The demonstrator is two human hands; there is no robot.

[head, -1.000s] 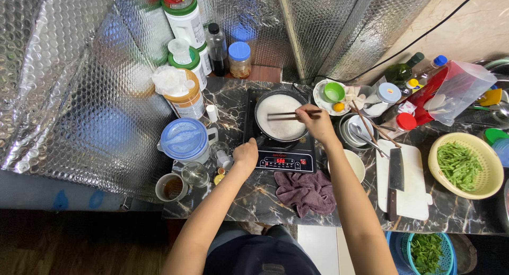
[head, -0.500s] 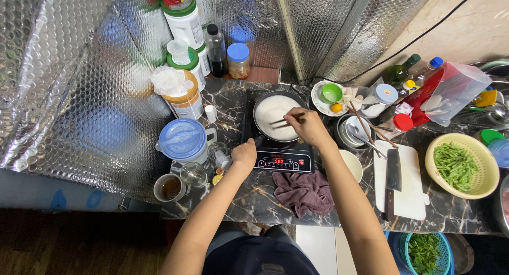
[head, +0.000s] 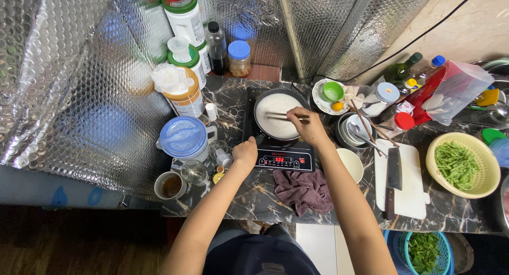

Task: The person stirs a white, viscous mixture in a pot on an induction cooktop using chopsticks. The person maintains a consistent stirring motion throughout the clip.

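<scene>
Gripping chopsticks in our right hand over the pan of white batter, left hand closed on its handle nearest us, we judge cooking under way, with cut greens far right unused.

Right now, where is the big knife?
In the head view, the knife lies on the white cutting board, right of the cooker, beside the yellow basket of greens.
</scene>
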